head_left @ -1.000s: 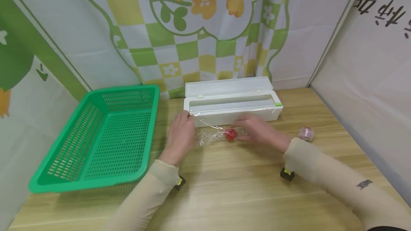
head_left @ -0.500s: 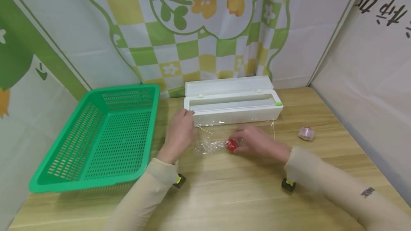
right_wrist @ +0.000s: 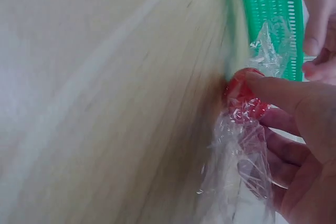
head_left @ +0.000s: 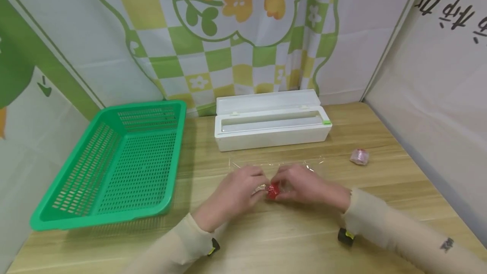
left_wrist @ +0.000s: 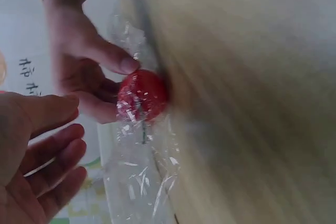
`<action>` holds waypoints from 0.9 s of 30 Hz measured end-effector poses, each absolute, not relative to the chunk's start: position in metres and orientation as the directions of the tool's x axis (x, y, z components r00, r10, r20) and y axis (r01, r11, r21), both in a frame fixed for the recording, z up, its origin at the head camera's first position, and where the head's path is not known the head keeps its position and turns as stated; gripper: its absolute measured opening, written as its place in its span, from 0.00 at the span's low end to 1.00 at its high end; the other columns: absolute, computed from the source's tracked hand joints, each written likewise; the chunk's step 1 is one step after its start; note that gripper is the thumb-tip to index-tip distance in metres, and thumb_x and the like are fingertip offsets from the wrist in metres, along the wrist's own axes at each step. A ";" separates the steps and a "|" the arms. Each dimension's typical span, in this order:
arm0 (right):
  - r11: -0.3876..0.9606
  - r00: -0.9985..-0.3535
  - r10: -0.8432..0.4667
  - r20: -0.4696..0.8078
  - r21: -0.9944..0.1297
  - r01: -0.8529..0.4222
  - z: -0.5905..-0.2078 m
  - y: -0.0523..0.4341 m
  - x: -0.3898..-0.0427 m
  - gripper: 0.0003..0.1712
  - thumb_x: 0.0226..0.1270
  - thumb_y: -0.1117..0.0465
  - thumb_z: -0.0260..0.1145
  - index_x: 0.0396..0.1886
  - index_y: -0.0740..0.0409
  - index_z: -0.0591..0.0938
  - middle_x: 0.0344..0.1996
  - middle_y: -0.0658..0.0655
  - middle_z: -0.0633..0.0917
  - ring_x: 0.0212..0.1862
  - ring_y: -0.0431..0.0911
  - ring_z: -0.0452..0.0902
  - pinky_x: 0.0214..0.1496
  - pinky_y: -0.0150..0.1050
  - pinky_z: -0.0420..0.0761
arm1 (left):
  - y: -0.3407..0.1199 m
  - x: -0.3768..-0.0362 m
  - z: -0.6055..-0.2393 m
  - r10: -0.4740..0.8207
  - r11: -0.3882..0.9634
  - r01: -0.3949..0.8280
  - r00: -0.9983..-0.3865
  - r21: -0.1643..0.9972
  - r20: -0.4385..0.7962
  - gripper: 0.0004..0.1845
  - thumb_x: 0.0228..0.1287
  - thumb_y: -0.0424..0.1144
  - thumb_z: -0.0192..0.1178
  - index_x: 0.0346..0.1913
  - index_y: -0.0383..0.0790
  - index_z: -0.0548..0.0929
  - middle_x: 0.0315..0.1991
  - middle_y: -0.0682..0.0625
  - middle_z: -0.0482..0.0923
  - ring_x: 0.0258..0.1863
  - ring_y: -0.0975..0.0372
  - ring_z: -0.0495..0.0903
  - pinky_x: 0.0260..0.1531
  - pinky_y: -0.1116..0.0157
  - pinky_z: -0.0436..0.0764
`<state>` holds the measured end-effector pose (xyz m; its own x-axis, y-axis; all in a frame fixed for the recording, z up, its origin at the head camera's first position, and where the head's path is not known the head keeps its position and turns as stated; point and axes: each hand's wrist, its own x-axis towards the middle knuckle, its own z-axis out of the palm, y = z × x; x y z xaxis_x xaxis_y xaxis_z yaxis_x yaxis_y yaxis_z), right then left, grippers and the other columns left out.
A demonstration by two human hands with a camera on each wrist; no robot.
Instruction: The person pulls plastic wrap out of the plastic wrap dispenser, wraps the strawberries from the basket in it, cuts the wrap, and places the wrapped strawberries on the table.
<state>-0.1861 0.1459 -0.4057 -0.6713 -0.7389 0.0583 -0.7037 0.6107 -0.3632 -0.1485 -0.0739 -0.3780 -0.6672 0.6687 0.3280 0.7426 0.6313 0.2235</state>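
Observation:
A small red tomato (head_left: pixel 273 190) with a thin green stem is wrapped in clear plastic film (left_wrist: pixel 139 182), whose loose ends stick out on both sides. My right hand (head_left: pixel 302 184) pinches the tomato between thumb and fingers, low over the wooden table. Close on its other side is my left hand (head_left: pixel 237 191). In the left wrist view, the left hand's fingers (left_wrist: pixel 55 163) are loosely bent, with a gap between them and the tomato. Behind both hands sits a white cling film box (head_left: pixel 272 135) with its lid raised.
A green plastic basket (head_left: pixel 176 151) with slotted walls stands on the left of the table (head_left: pixel 289 244). To the right lies a small film-wrapped pinkish item (head_left: pixel 359 157). A patterned curtain (head_left: pixel 243 54) hangs behind the box.
The right hand has drawn the tomato nearer, away from the box. The film now lies apart from the box front. My left hand has left the box's corner and come right, beside the tomato.

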 end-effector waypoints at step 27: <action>0.545 -0.669 -0.742 0.056 -0.531 -0.649 -0.402 0.163 -0.166 0.17 0.55 0.53 0.76 0.46 0.47 0.85 0.42 0.45 0.88 0.44 0.37 0.83 0.49 0.35 0.84 | -0.068 -0.145 -0.407 0.688 0.655 0.697 -0.710 0.291 0.151 0.10 0.60 0.43 0.69 0.43 0.46 0.87 0.39 0.56 0.86 0.39 0.66 0.83 0.45 0.69 0.83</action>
<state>-0.1662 0.1633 -0.4024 -0.6686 -0.7416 0.0556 -0.6490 0.5453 -0.5305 -0.1446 -0.0679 -0.4071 -0.7097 0.6880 0.1512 0.6972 0.6553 0.2906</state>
